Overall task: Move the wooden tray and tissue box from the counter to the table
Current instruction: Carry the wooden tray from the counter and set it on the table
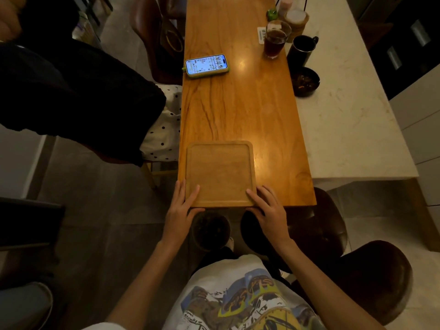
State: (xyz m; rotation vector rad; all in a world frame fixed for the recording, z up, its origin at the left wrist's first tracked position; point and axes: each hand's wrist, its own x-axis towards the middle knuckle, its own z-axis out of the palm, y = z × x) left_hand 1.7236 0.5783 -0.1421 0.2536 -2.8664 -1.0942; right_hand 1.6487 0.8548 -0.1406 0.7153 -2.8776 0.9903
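A light wooden tray with a raised rim lies flat at the near end of the long wooden table. My left hand grips the tray's near left corner, thumb on top of the rim. My right hand grips the near right corner the same way. The tray's near edge lines up with the table's end. A round wooden tissue holder with white tissue stands at the far right, where the table meets the white counter.
On the table lie a lit phone and a glass of dark drink. A black mug and a dark bowl sit on the counter's edge. A seated person is at the left. Dark stools stand at my right.
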